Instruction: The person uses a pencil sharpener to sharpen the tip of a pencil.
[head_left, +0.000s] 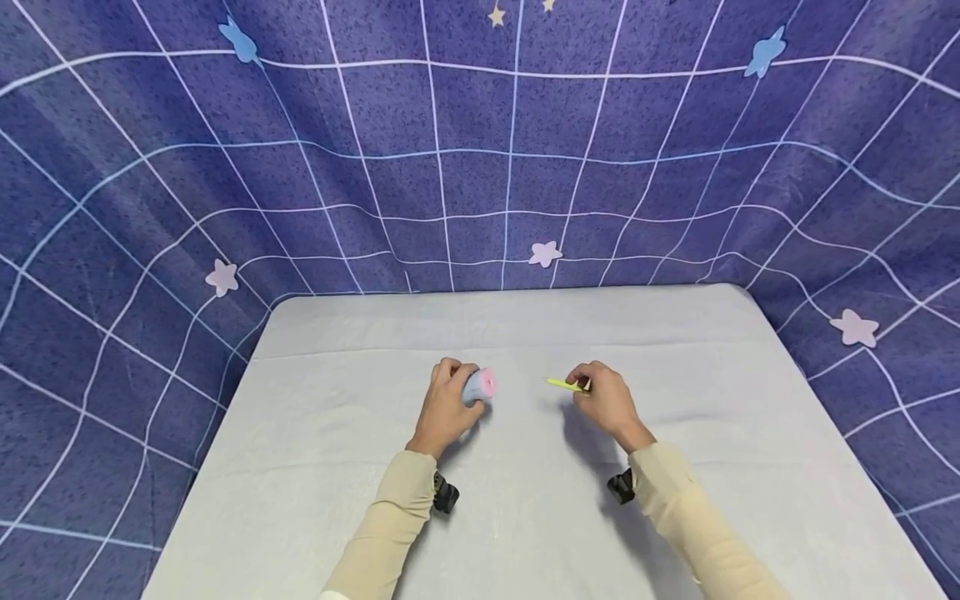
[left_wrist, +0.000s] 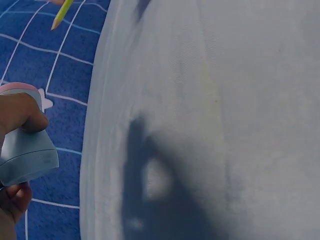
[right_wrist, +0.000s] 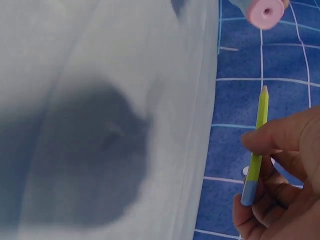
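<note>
My left hand (head_left: 444,406) grips a pencil sharpener (head_left: 474,387) with a pale blue body and a pink end. In the right wrist view, a round hole shows in the pink face of the sharpener (right_wrist: 266,13). Between thumb and fingers, my right hand (head_left: 606,402) pinches a short yellow-green pencil (head_left: 562,384) with a blue back end. The bare wooden tip of the pencil (right_wrist: 262,120) points toward the sharpener, with a gap between them. Both hands are held above the table, casting shadows on it.
A white cloth covers the table (head_left: 495,517). Behind it and at both sides hangs a blue curtain (head_left: 480,183) with a pale grid and star shapes. Dark wrist cameras (head_left: 446,493) sit under both forearms.
</note>
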